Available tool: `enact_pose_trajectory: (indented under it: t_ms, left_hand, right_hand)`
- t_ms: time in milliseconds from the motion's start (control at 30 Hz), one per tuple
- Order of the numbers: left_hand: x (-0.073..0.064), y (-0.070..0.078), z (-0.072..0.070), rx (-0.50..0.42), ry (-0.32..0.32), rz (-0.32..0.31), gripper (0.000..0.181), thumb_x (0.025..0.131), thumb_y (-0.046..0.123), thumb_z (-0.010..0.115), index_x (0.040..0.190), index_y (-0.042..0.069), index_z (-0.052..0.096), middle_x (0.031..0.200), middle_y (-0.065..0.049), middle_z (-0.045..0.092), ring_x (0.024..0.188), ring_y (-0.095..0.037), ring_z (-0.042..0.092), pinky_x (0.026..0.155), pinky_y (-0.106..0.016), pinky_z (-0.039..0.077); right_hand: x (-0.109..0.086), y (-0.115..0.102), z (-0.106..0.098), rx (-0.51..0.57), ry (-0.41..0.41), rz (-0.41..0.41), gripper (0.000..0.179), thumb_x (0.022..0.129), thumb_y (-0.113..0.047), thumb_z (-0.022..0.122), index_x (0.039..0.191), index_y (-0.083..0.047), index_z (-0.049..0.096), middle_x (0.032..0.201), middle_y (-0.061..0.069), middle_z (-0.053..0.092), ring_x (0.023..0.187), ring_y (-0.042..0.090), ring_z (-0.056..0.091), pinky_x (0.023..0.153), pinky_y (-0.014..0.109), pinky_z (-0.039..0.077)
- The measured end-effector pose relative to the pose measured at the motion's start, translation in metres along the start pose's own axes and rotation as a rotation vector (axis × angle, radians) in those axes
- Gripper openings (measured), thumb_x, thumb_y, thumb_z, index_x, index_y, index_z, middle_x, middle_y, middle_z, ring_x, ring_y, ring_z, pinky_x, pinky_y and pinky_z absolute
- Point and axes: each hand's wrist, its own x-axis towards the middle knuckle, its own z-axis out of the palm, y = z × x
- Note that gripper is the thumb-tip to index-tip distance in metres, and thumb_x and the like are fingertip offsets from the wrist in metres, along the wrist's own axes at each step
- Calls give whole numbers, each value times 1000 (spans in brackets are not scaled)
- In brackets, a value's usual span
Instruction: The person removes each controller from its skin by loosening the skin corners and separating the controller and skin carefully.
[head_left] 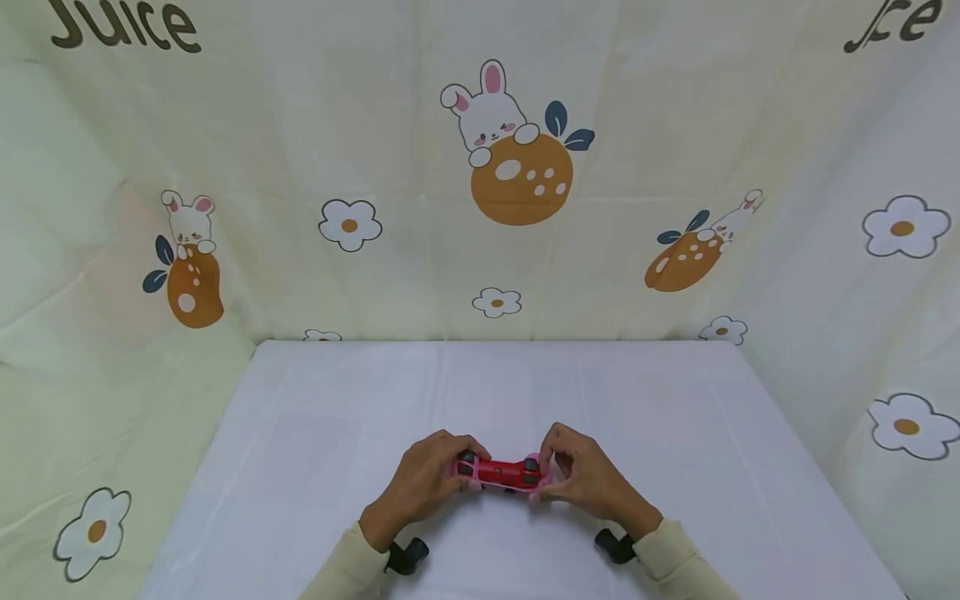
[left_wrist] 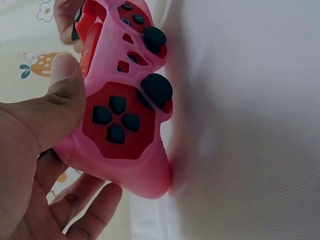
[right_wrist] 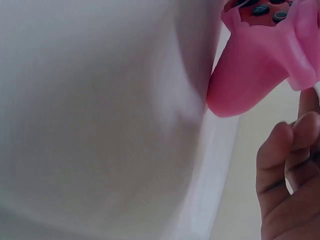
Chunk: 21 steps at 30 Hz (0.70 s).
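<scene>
A red game controller (head_left: 498, 473) with black buttons and sticks stands on edge, partly inside a pink silicone cover (left_wrist: 135, 172). My left hand (head_left: 426, 477) grips its left end; in the left wrist view the thumb lies along the top edge, fingers behind. The direction pad (left_wrist: 116, 120) and both thumbsticks show through the cover's openings. At the right end my right hand (head_left: 588, 477) pinches the cover's edge near the black shoulder buttons. In the right wrist view the cover is bunched beside the face buttons (right_wrist: 262, 12), and the right fingertips are partly out of frame.
The controller is over a white-covered table (head_left: 337, 400). Behind and at the sides hangs a cream curtain (head_left: 405, 150) printed with rabbits, oranges and flowers. A dark wrist camera (head_left: 408, 557) sits below the left hand, another (head_left: 615, 546) below the right.
</scene>
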Motion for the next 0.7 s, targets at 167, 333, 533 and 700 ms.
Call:
enact_pose_trajectory:
  t_ms: [167, 333, 533, 700]
  left_hand:
    - [1, 2, 0, -2, -8, -13, 39, 82, 32, 89, 117, 29, 74, 109, 12, 74, 95, -7, 59, 81, -26, 48]
    - [3, 3, -2, 12, -1, -3, 38, 82, 29, 90, 117, 27, 74, 106, 9, 73, 92, -8, 57, 78, -26, 46]
    - [7, -1, -4, -75, -81, -18, 37, 85, 28, 90, 118, 28, 74, 105, 9, 69, 93, -8, 53, 80, -26, 46]
    - [13, -11, -6, -265, -213, -28, 31, 94, 36, 81, 124, 32, 73, 109, 9, 66, 99, -9, 51, 84, -29, 46]
  right_hand:
    - [-5, 1, 11, -70, 55, 15, 64, 65, -31, 103, 117, -30, 67, 109, -7, 67, 90, 10, 56, 78, 28, 52]
    - [-2, -1, 24, -92, 49, 12, 57, 74, -37, 98, 126, -33, 74, 116, -16, 69, 103, 4, 58, 88, 28, 54]
    - [3, -2, 28, -90, 58, 33, 40, 78, -40, 96, 113, -40, 77, 104, -19, 68, 96, 2, 60, 82, 26, 52]
    - [6, 0, 23, -85, 18, 35, 36, 79, -44, 94, 112, -41, 78, 102, -19, 69, 94, 3, 60, 81, 26, 52]
